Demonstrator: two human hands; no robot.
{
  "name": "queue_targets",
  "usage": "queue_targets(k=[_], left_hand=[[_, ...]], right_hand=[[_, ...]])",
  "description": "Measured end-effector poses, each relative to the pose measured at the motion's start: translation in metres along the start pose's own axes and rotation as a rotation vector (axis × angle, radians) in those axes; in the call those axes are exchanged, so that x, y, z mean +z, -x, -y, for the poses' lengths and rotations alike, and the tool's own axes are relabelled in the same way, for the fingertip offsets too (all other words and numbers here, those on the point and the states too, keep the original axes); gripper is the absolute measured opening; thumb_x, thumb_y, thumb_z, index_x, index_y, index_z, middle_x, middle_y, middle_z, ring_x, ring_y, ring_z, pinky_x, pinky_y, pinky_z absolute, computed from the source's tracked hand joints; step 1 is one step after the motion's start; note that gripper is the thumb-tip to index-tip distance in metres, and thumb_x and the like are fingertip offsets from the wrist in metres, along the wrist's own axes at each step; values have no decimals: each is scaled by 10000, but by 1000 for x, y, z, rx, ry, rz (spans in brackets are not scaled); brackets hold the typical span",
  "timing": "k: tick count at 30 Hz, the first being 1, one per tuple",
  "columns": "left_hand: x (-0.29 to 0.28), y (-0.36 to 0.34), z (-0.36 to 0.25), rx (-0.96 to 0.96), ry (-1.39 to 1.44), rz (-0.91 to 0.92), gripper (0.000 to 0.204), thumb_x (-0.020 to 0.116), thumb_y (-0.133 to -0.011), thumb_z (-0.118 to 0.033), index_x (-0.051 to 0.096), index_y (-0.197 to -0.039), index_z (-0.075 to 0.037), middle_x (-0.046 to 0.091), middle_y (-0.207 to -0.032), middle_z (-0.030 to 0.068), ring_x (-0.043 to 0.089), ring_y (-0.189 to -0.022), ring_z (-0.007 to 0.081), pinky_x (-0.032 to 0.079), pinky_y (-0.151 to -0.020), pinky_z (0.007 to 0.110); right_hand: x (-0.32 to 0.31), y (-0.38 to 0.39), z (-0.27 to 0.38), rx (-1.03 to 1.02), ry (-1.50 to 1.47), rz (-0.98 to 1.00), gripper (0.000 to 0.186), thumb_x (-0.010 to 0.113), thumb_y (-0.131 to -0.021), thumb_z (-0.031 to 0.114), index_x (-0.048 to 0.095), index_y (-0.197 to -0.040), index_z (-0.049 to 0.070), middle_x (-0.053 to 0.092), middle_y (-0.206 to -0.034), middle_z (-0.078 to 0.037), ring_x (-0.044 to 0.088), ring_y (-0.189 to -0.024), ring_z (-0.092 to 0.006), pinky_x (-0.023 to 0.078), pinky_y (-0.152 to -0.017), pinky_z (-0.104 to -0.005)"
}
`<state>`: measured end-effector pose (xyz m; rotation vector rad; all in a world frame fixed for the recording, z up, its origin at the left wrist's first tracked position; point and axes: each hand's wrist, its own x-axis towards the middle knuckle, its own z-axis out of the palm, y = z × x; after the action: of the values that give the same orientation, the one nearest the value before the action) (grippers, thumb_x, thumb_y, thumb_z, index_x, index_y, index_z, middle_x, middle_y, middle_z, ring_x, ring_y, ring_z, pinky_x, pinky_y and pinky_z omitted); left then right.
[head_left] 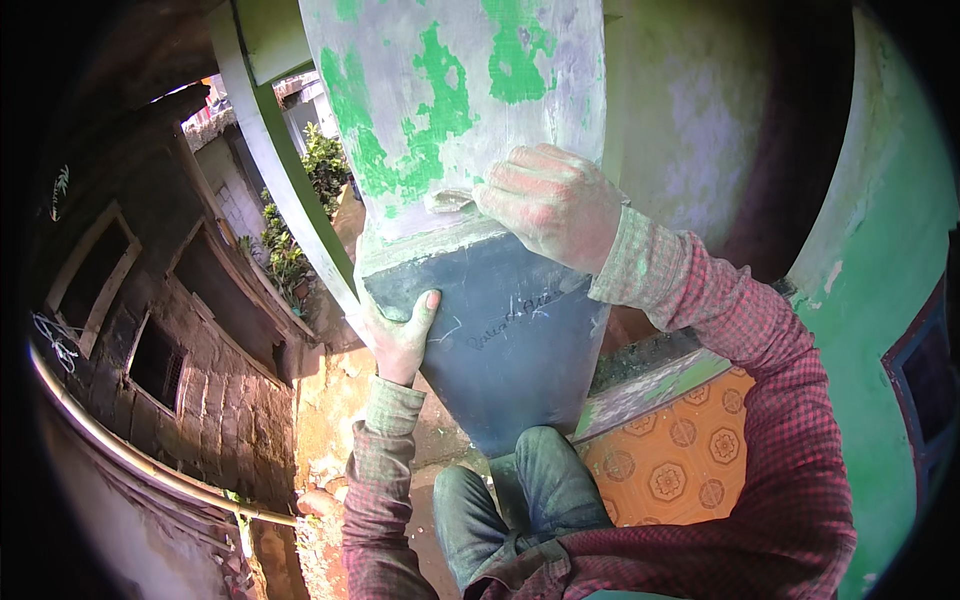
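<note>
A pillar (545,125) stands before me, its upper part greyish white with patches of bright green paint. Its lower part is a dark grey, smooth base (510,340) with handwriting on it and a dusty ledge (430,248) along the top. My right hand (550,200), coated in pale dust, is closed on a folded, dusty piece of sandpaper (449,201) pressed to the pillar just above the ledge. Around the base's left edge my left hand (398,335) is gripping, thumb on the front face; its other fingers are mostly hidden behind the edge.
Orange patterned floor tiles (680,450) lie at the right, behind a low sill (650,385). A green wall (880,220) rises at far right. On the left are a pale green post (290,170), plants (285,240) and a weathered building (200,290). My knees (550,470) are close to the base.
</note>
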<state>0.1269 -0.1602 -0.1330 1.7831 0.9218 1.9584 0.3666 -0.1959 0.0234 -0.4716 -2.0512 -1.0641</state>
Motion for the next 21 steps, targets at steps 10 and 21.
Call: queue_targets(k=[10, 21], left_hand=[[-4, 2, 0, -27, 40, 39, 968, 902, -765, -236, 357, -1521, 24, 536, -1381, 181, 555, -1237, 257, 456, -1063, 382], [0, -1, -14, -31, 125, 103, 1015, 890, -782, -222, 284, -1566, 0, 476, -1458, 167, 502, -1320, 257, 411, -1120, 385]], right_hand=[[-2, -7, -12, 166, -104, 5, 50, 685, -831, 132, 671, -871, 105, 617, -815, -51, 652, -780, -258, 547, -693, -406], [2, 0, -6, 96, -123, 11, 48, 687, -827, 107, 641, -827, 93, 608, -813, -48, 633, -775, -259, 535, -716, -389]])
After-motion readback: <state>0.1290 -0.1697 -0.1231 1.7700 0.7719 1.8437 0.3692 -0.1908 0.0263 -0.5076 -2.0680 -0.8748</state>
